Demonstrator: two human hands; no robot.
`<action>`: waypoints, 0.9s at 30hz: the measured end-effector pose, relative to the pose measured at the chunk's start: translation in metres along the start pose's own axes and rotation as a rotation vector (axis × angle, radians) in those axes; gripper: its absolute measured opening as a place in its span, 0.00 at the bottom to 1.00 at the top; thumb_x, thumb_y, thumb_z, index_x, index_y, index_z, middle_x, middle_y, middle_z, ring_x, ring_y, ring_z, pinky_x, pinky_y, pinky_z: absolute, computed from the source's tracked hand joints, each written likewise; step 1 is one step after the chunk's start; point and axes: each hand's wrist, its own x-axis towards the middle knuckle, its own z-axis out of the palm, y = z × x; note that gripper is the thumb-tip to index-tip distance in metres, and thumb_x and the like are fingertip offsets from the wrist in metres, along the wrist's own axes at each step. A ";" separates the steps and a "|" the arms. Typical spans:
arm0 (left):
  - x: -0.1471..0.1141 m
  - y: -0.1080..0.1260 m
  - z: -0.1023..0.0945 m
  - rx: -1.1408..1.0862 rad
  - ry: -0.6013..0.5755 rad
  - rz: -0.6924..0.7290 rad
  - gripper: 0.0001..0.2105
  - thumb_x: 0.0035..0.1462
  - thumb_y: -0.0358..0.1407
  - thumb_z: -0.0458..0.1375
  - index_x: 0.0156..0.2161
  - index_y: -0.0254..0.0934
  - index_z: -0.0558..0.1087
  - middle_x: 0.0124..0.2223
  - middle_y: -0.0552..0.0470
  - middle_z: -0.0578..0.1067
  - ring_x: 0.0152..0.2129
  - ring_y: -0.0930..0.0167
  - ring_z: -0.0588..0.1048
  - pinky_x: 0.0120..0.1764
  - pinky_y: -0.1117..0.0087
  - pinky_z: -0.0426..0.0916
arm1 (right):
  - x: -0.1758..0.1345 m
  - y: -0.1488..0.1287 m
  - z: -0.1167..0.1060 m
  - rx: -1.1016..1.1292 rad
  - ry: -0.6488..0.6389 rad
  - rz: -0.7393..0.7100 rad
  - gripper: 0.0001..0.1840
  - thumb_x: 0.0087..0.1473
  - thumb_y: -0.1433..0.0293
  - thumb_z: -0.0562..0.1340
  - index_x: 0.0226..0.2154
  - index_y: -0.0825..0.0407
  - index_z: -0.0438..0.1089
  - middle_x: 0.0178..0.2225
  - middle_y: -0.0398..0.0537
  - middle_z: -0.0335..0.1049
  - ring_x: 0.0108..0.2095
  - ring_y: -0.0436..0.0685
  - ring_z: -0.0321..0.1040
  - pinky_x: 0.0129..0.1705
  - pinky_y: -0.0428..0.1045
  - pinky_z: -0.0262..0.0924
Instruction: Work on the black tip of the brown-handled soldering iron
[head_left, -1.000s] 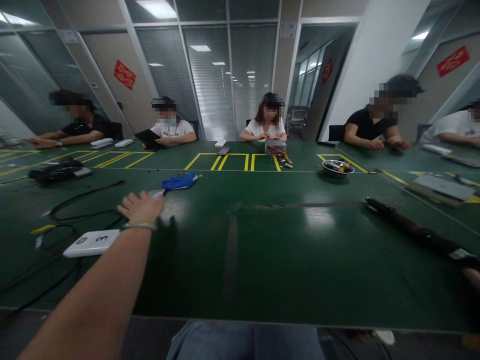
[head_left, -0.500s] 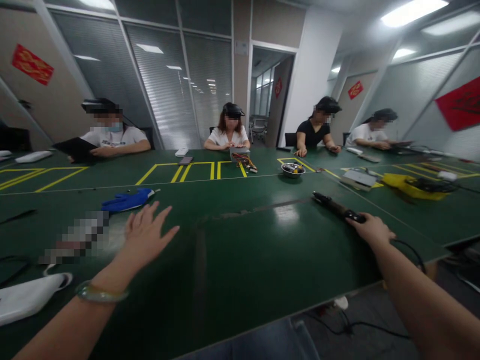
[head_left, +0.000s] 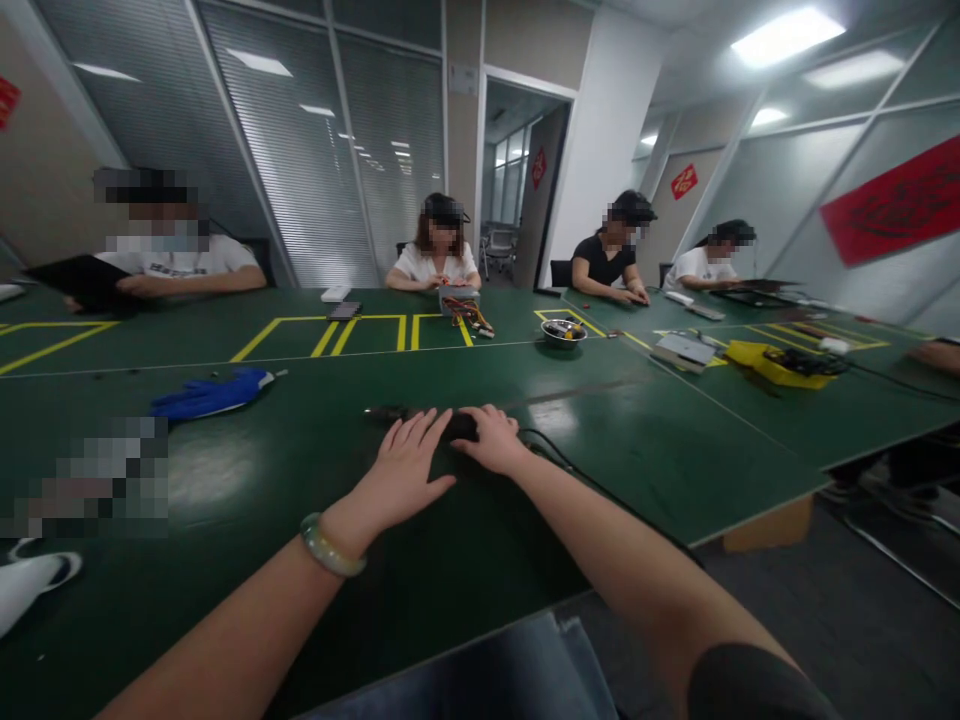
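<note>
A dark corded electric screwdriver (head_left: 386,412) lies crosswise over the green table, its tip pointing left. My right hand (head_left: 491,440) is closed around its rear end, where a black cord (head_left: 555,447) trails off to the right. My left hand (head_left: 409,470) reaches over the front part of the tool with fingers stretched out and thumb apart; its fingertips are at the tool's body and hide part of it. Whether they press on it I cannot tell. To the left of my hands lies a blue glove (head_left: 210,392).
Across the green table (head_left: 315,400) sit several people with head-worn cameras. A metal bowl (head_left: 564,334) of small parts, a grey box with coloured wires (head_left: 459,297), a flat silver box (head_left: 684,351) and a yellow tray (head_left: 750,358) stand there. At left is a white device (head_left: 22,590).
My right hand has brought the screwdriver from the right to the middle of the table. My left hand has moved right, over its front part. The view has turned slightly right.
</note>
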 end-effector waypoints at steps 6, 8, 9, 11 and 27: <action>-0.007 -0.032 -0.001 -0.016 -0.029 -0.062 0.43 0.54 0.51 0.58 0.68 0.38 0.44 0.65 0.41 0.57 0.62 0.58 0.56 0.62 0.54 0.48 | -0.032 -0.061 0.006 -0.050 0.052 -0.227 0.40 0.56 0.60 0.61 0.66 0.50 0.46 0.61 0.58 0.49 0.60 0.66 0.47 0.58 0.61 0.45; -0.009 -0.040 -0.006 -0.054 -0.030 -0.040 0.43 0.54 0.55 0.57 0.67 0.38 0.45 0.62 0.41 0.62 0.58 0.59 0.62 0.60 0.56 0.52 | -0.057 -0.053 0.003 -0.148 0.139 -0.171 0.35 0.57 0.63 0.59 0.64 0.52 0.49 0.57 0.60 0.54 0.56 0.68 0.52 0.54 0.62 0.50; -0.008 -0.042 -0.008 -0.069 -0.042 -0.026 0.43 0.54 0.55 0.57 0.67 0.39 0.45 0.61 0.42 0.65 0.56 0.60 0.64 0.58 0.57 0.55 | -0.068 -0.046 0.003 -0.184 0.154 -0.153 0.33 0.58 0.63 0.58 0.63 0.52 0.52 0.55 0.61 0.57 0.54 0.69 0.55 0.52 0.62 0.52; -0.006 -0.045 -0.012 -0.075 -0.077 -0.014 0.38 0.56 0.56 0.55 0.65 0.41 0.52 0.59 0.44 0.67 0.54 0.60 0.66 0.55 0.59 0.59 | -0.084 -0.026 0.003 -0.221 0.141 -0.163 0.30 0.60 0.61 0.57 0.62 0.51 0.53 0.53 0.60 0.58 0.51 0.68 0.58 0.50 0.62 0.55; -0.005 -0.039 -0.016 -0.135 -0.085 -0.044 0.28 0.60 0.53 0.52 0.61 0.43 0.60 0.55 0.47 0.69 0.51 0.62 0.68 0.51 0.60 0.62 | 0.026 0.073 -0.027 -0.246 -0.041 -0.440 0.15 0.62 0.61 0.57 0.46 0.51 0.71 0.45 0.51 0.70 0.46 0.60 0.65 0.51 0.55 0.57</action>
